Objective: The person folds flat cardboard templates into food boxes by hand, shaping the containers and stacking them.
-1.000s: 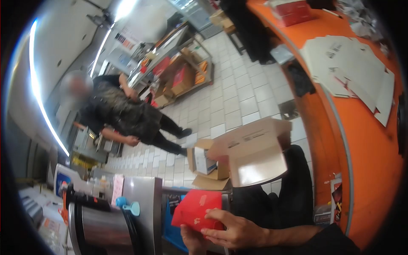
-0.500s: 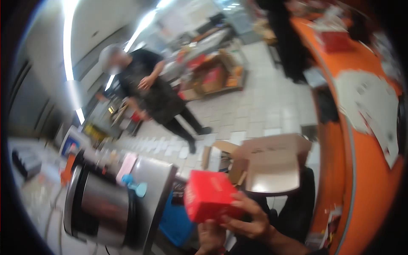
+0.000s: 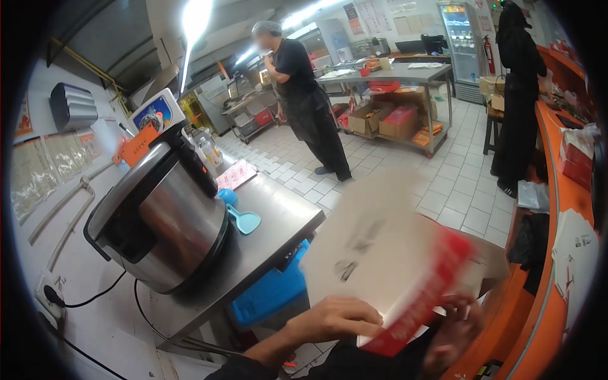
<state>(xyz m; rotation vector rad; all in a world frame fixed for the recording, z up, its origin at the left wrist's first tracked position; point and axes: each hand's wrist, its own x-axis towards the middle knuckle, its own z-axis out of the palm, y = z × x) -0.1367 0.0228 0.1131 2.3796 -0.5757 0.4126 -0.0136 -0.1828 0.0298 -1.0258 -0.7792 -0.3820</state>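
Observation:
A cardboard food box (image 3: pixel 386 266), red outside and cream inside, is held in front of me with its large flap standing up; part of it is smeared by motion. Dark print shows on the cream face. My left hand (image 3: pixel 335 323) grips its near left edge, thumb laid along the red side. On the other side, my right hand (image 3: pixel 456 329) has bent fingers at the red wall and is blurred. Behind it, partly covered, is a brown carton (image 3: pixel 491 259).
To the left, a steel rice cooker (image 3: pixel 171 215) stands on a metal table (image 3: pixel 278 209) beside a light-blue rice paddle (image 3: pixel 246 220). Below is a blue bin (image 3: pixel 269 294). An orange counter (image 3: pixel 541 253) runs along the right. Two people (image 3: pixel 301 95) (image 3: pixel 514 95) stand farther off.
The red box was a compact closed block; now its cream inside and a large raised flap show. My hands have moved apart along it. My view has turned and is sharper.

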